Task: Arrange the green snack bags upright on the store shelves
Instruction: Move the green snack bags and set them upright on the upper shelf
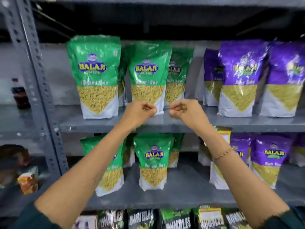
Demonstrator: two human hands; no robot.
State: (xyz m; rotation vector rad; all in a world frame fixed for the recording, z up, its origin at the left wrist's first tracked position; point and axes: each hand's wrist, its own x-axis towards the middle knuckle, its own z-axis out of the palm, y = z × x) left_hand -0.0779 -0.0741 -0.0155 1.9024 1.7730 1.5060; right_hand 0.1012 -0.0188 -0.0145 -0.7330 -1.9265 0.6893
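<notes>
A: Both forearms up near. Left hand (140,111) curled at middle green bag (149,76) base, upper shelf (189,123); right hand (183,109) loosely closed, empty, just beside. Left grip: can't tell if pinching the bag.

B: Soft, light, slippery film, crushable contents. Better held low at both sides.
</notes>
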